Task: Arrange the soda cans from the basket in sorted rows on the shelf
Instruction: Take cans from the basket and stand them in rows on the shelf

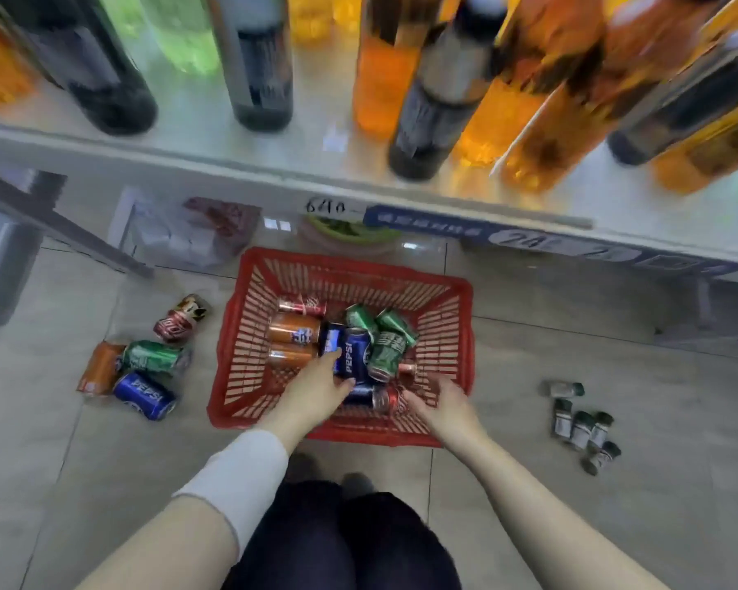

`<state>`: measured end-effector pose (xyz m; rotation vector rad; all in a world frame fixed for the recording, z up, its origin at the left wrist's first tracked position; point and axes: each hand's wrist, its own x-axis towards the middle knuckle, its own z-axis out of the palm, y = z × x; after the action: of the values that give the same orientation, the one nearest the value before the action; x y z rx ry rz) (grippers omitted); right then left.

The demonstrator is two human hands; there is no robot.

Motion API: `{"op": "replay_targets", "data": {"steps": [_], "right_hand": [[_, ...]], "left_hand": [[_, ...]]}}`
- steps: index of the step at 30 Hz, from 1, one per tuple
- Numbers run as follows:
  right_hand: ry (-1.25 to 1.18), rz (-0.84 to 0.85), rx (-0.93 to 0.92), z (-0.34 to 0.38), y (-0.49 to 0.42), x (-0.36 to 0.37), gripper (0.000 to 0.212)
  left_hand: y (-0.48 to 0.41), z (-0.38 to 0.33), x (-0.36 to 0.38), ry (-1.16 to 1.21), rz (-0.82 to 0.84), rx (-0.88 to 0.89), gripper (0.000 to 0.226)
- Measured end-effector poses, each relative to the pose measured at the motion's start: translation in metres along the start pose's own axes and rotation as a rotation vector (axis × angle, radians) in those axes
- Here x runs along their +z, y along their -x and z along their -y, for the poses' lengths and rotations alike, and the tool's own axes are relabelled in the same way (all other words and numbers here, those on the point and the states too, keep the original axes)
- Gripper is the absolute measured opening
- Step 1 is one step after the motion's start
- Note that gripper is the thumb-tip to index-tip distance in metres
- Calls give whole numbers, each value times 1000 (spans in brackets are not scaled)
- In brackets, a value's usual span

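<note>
A red plastic basket (248, 334) stands on the tiled floor below the shelf (214, 146). Inside it lie several soda cans: orange ones (292, 327), green ones (386, 349), a red one (301, 306) and blue Pepsi cans (354, 349). My left hand (316, 389) reaches into the basket and its fingers curl round a blue Pepsi can. My right hand (444, 404) is at the basket's near right, fingers touching a red can (388, 400); whether it grips that can is unclear.
Left of the basket on the floor lie a red can (180, 319), an orange can (99, 368), a green can (152, 357) and a blue Pepsi can (143, 396). Several small dark bottles (580, 427) lie at the right. Tall bottles (256, 61) crowd the shelf.
</note>
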<state>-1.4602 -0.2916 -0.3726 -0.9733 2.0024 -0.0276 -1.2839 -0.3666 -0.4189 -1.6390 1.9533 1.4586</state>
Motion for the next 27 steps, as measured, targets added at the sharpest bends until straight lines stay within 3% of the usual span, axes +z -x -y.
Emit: {"op": "replay_targets", "data": {"steps": [8, 13, 18, 23, 25, 27], "right_hand": [[-156, 19, 207, -59, -216, 99, 72], [-225, -20, 227, -75, -266, 124, 72], [-233, 25, 322, -77, -289, 131, 95], [-444, 62, 294, -86, -295, 131, 82], [-522, 78, 273, -86, -287, 125, 51], [-631, 95, 236, -81, -271, 115, 37]], "left_hand": [[-199, 86, 81, -158, 105, 103, 70], [-250, 101, 107, -166, 127, 129, 86], [-265, 105, 117, -111, 57, 163, 92], [-262, 110, 114, 3, 21, 229, 87], [-254, 108, 110, 56, 20, 217, 89], [-242, 103, 102, 122, 21, 217, 88]]}}
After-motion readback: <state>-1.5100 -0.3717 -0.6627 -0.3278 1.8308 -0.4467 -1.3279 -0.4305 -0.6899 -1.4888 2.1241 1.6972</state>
